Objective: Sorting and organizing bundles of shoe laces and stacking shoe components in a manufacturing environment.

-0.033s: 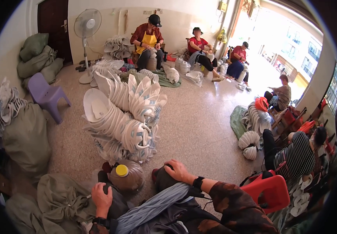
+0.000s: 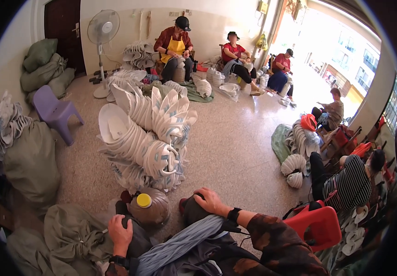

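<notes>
My left hand (image 2: 120, 233) rests over my left knee, fingers stretched and holding nothing. On my right knee lies my right hand (image 2: 207, 201), its fingers apart and empty. A thick bundle of grey-blue laces (image 2: 182, 241) runs across my lap between the forearms. Between my knees stands a large clear plastic jug (image 2: 155, 214) with a yellow cap (image 2: 143, 200); its brownish look may be the floor or its contents. Just beyond it rises a big pile of nested white shoe uppers (image 2: 134, 145) with grey-blue patches.
Tied sacks (image 2: 74, 232) lie at my left, near a purple chair (image 2: 56, 110). A standing fan (image 2: 101, 50) is by the far wall. Several people sit working along the far and right sides. A red plastic seat (image 2: 316, 225) stands at my right, close to a person in stripes (image 2: 348, 184).
</notes>
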Demonstrator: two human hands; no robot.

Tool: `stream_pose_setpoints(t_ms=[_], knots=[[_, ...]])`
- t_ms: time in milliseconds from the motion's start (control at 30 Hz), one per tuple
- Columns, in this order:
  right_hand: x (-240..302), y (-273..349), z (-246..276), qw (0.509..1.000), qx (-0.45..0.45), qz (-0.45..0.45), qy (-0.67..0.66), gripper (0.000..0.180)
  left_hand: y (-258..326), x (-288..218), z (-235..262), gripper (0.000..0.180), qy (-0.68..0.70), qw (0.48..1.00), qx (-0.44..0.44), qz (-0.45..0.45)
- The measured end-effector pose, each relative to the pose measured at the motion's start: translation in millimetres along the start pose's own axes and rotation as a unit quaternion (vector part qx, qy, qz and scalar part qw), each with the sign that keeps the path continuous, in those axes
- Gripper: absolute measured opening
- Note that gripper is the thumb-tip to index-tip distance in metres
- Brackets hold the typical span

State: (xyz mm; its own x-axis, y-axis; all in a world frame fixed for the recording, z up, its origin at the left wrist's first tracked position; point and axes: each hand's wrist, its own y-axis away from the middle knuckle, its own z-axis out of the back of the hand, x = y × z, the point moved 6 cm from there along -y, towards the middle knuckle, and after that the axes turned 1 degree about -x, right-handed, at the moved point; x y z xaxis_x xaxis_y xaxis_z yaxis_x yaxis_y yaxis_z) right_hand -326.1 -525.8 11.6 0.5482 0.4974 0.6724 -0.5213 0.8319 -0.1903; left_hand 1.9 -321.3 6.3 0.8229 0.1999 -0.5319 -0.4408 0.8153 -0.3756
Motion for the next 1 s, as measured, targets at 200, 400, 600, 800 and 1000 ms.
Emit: stream_pose_setpoints(t_ms=[200,400,600,800,1000], knots=[[-1,-9,-17,0.999,0.021,-0.022,0.011,0.031,7,20,1,0.028,-0.016,0.999,-0.036,0.02],[-12,-7,-12,0.997,0.028,-0.062,-0.032,0.03,3,15,-1,0.03,0.037,0.994,-0.099,0.015],[-16,-11,-11,0.997,0.074,0.002,0.003,0.034,49,45,18,0.03,0.133,0.969,-0.164,0.127],[-22,-12,-12,0.997,0.074,0.015,-0.016,0.034,152,147,63,0.025,0.006,0.959,-0.194,0.206],[-26,-16,-16,0.996,0.083,0.018,-0.013,0.035,288,244,93,0.022,-0.018,0.905,-0.048,0.422]])
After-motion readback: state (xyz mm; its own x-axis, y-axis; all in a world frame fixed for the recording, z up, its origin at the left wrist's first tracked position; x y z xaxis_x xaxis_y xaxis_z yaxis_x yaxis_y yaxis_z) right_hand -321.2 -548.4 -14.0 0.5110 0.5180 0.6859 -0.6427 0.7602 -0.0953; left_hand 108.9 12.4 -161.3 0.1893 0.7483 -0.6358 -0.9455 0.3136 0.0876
